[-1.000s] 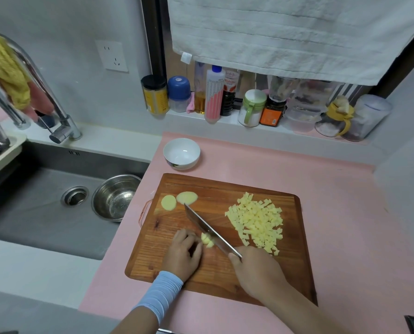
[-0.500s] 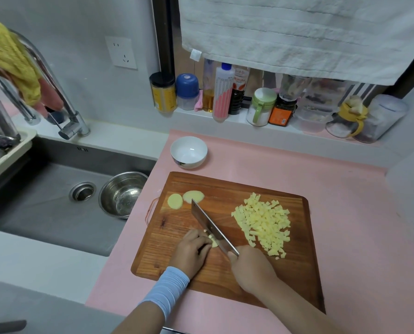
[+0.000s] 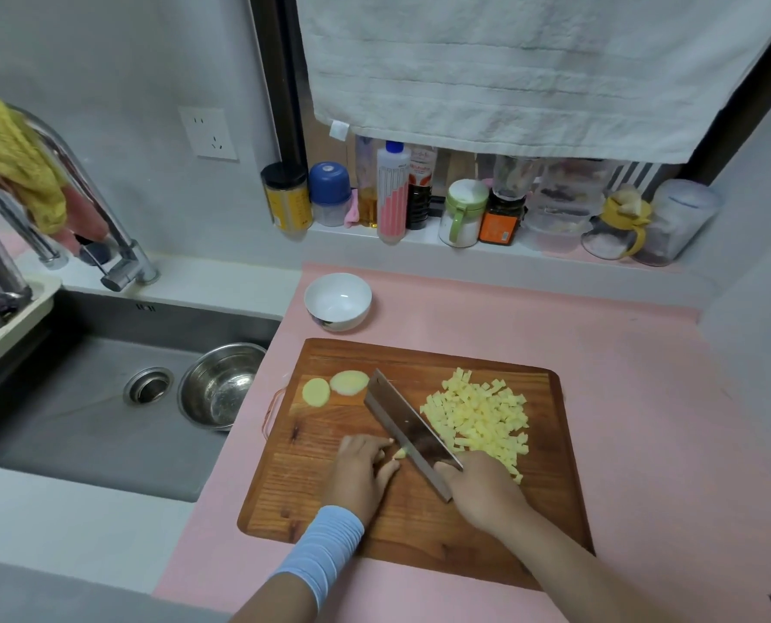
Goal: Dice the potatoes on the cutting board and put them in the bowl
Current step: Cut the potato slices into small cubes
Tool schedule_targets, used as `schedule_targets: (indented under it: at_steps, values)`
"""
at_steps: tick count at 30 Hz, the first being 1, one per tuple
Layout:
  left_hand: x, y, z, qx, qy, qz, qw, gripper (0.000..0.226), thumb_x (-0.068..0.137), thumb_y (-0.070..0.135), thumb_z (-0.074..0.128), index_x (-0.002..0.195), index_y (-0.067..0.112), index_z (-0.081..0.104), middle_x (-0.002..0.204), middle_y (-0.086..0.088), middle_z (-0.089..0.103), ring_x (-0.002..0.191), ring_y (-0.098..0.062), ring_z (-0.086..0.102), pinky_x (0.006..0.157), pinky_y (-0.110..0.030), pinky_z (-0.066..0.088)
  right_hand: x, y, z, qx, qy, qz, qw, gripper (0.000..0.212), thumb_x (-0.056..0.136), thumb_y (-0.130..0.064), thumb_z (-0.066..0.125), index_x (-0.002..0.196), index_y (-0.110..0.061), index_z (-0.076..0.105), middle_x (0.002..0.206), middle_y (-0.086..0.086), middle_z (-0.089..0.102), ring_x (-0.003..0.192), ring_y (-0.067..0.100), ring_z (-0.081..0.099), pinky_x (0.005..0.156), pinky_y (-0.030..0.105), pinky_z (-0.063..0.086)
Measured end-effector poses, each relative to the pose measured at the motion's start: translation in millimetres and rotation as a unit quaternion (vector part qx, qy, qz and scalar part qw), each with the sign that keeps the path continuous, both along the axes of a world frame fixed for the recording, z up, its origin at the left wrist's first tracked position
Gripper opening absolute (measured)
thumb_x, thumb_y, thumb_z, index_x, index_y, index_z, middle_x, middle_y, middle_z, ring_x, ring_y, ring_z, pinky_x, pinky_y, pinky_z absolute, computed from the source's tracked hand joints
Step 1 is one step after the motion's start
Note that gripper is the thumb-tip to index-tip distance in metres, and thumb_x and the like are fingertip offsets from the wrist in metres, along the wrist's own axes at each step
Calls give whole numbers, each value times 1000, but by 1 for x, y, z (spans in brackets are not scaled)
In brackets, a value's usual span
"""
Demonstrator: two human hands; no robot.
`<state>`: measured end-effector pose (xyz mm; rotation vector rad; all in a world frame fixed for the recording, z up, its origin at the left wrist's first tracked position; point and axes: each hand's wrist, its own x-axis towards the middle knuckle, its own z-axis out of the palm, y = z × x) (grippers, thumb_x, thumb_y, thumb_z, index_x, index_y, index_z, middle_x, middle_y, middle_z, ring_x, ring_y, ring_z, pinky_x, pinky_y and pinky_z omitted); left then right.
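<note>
Potato piece [image 3: 400, 453] — against left hand [image 3: 361, 469]

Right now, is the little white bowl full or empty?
Empty. The white bowl shows only its bare inside, and the potato cubes lie piled on the cutting board.

In sink [image 3: 73, 424], steel bowl [image 3: 221, 386] — towel [image 3: 531, 69] overhead.

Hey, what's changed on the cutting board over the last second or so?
The knife in the right hand has tipped, so its broad side now shows. Less of the potato piece shows beside the left hand. Both hands kept their grips. The diced pile, the two slices and the white bowl stayed put.
</note>
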<state>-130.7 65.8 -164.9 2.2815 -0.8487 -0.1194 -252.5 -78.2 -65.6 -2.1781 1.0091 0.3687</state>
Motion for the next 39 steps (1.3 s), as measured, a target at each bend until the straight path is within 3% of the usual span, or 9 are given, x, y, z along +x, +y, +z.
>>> schedule_targets:
  at_steps: [7,13,17,20,23,28,32,36,39]
  values:
    - [-10,2,2,130,-36,77,988,34,83,47,68,106,22,65,101,0,59,93,-22,55,84,-33,46,-22,-31,8,-57,-17,-8,998,32,104,-46,45,92,-27,69,79,-9,67,73,12,64,58,29,47]
    - [-6,-42,23,108,111,95,983,14,94,23,62,102,13,65,104,-4,65,100,-23,60,85,-31,47,-31,-42,13,-69,-38,-3,997,31,104,-46,46,99,-29,71,81,-12,68,74,9,64,63,29,53]
    - [-12,-84,45,108,218,70,967,24,92,27,67,114,16,66,104,-3,71,98,-20,65,84,-24,47,-37,-54,16,-64,-51,-12,997,37,103,-46,48,83,-23,69,72,-7,67,69,12,63,61,31,50]
    - [-12,-94,58,79,171,81,979,24,94,30,62,114,18,63,107,0,68,101,-21,64,85,-27,48,-41,-62,17,-43,-68,-20,997,38,103,-42,50,71,-23,61,67,-4,66,66,17,64,58,32,45]
    - [-16,-92,62,20,74,-39,996,16,93,26,65,109,24,65,109,9,60,102,-7,55,94,-23,45,-41,-68,17,-22,-89,-32,995,38,102,-41,52,69,-22,60,65,-2,66,65,18,66,58,32,46]
    - [-16,-85,51,133,54,-150,978,35,95,28,61,130,31,59,132,12,55,124,-9,49,109,-27,39,-40,-76,20,-31,-90,-22,995,36,102,-43,50,75,-23,63,64,-2,68,62,16,67,62,34,53]
    - [7,-69,69,25,29,-24,999,27,94,8,53,111,25,68,113,8,61,106,-9,53,100,-27,42,-42,-84,27,-105,-87,60,989,36,105,-43,44,86,-24,68,63,-5,63,60,14,63,51,29,43]
    - [31,-49,106,-171,17,206,963,29,84,-2,42,85,20,61,93,3,62,93,-18,55,84,-27,38,-49,-91,32,-248,-73,205,944,33,104,-42,46,132,-37,62,87,-11,70,76,13,66,66,32,56]
    - [39,-50,126,-130,120,128,976,30,81,0,41,74,22,60,82,8,64,83,-16,56,75,-26,40,-47,-92,32,-302,-38,276,912,26,100,-33,53,124,-36,61,94,-8,69,82,18,67,70,34,57]
